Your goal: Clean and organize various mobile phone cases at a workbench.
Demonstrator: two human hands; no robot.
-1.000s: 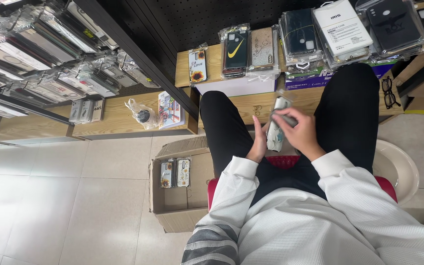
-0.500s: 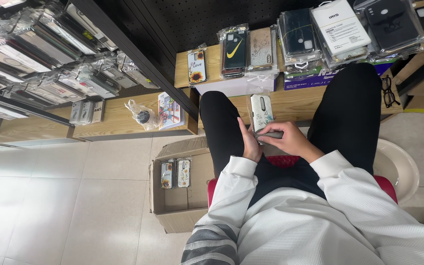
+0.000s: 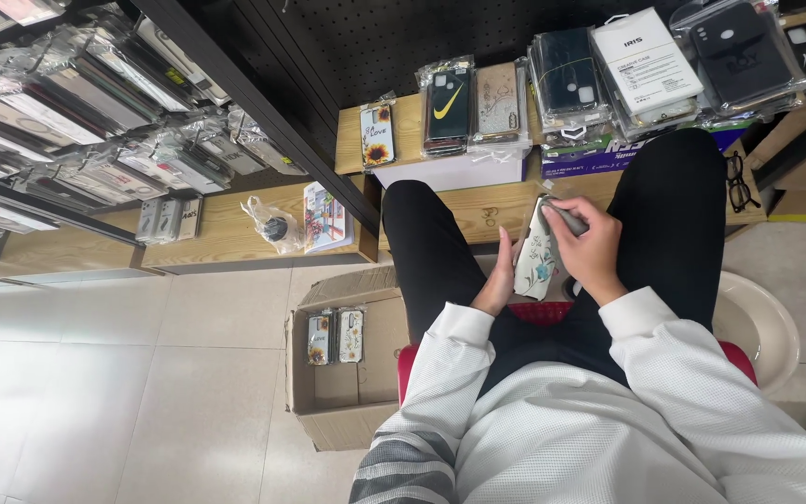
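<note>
White floral phone case (image 3: 535, 259) sits between both hands: left hand (image 3: 498, 285) steadies it, right hand (image 3: 588, 245) pinches its clear wrapper (image 3: 566, 217) shut.

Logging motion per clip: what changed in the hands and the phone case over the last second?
The floral phone case, flat and face up half a second ago, is now tilted on edge between both hands. The right hand rose to its top end, gripping a grey piece; the left hand stays along its left side. The cardboard box and shelf cases stayed put.
</note>
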